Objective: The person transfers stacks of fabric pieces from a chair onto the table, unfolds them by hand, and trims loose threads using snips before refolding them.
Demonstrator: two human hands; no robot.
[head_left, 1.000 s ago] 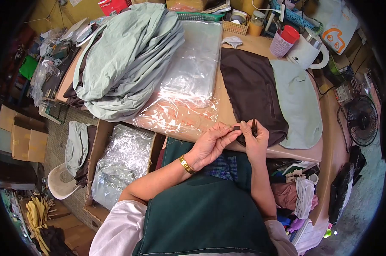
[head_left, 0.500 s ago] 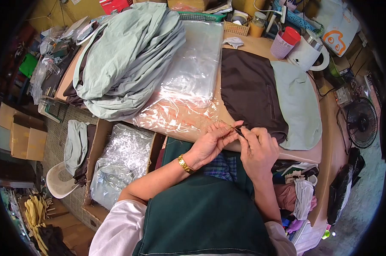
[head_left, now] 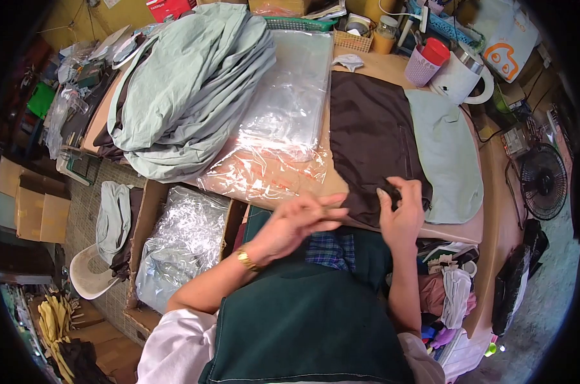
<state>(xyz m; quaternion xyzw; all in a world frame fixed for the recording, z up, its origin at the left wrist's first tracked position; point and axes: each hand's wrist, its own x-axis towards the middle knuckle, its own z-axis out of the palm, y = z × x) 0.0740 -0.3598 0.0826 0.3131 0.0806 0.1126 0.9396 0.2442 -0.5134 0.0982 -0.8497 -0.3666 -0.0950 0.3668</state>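
Note:
My left hand (head_left: pixel 302 216) is in the air in front of the table edge, its fingers stretched out and smeared by motion. A gold watch (head_left: pixel 247 258) is on its wrist. My right hand (head_left: pixel 402 208) is over the lower edge of a folded dark brown cloth piece (head_left: pixel 371 128), with the thumb and fingers curled. Something small and dark seems to be in its grip, hard to tell from the brown cloth behind. Beside the brown cloth, to its right, lies a pale green cloth piece (head_left: pixel 450 153).
A heap of pale green fabric (head_left: pixel 181 89) and a stack of clear plastic bags (head_left: pixel 296 83) lie on the table. Below is a carton of clear plastic (head_left: pixel 181 243). A white kettle (head_left: pixel 456 78), a red cup (head_left: pixel 436 52) and a black fan (head_left: pixel 543 169) are at the right.
My hands were together over a small black thing; now they are apart. The left moved left and down, its fingers straightening. The right shifted right over the brown cloth.

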